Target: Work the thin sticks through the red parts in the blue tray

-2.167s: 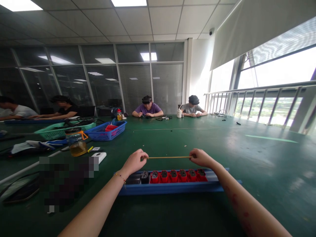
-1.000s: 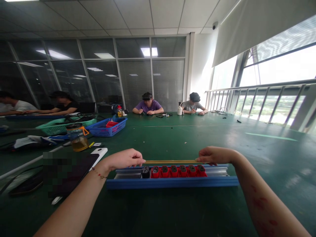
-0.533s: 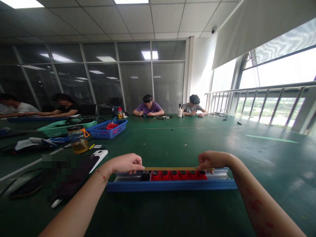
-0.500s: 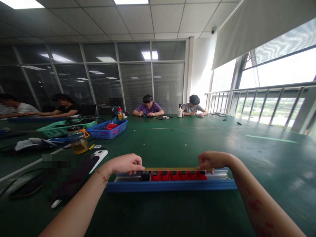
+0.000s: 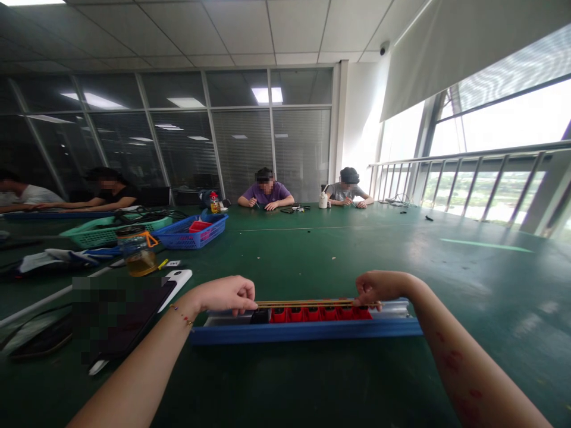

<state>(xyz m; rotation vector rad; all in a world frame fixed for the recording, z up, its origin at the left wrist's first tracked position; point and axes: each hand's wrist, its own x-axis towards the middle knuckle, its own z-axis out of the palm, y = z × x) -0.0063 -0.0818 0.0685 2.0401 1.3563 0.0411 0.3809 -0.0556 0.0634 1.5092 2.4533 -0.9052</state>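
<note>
My left hand [image 5: 234, 293] pinches the left end of a few thin golden rods [image 5: 307, 303], and my right hand [image 5: 379, 286] grips them near their right end. The rods span level between both hands, just above a row of several red holders [image 5: 295, 315] with dark parts in them. At the left of that row is a black block [image 5: 260, 317]. The row sits in a long silver channel [image 5: 223, 320] with a blue front rail [image 5: 307, 334]. My fingers partly hide the rod ends; whether the rods touch the holders, I cannot tell.
A dark tablet-like device [image 5: 134, 321] and a white object [image 5: 178, 285] lie left of my left arm. Behind them are a jar [image 5: 139, 261], a blue basket [image 5: 187, 239] and a green basket [image 5: 89, 235]. Several people sit around the green table [image 5: 285, 261].
The rods now appear slightly spread apart, where they lay closer together before. Both hands keep their hold almost in place; the whole view has shifted slightly.
</note>
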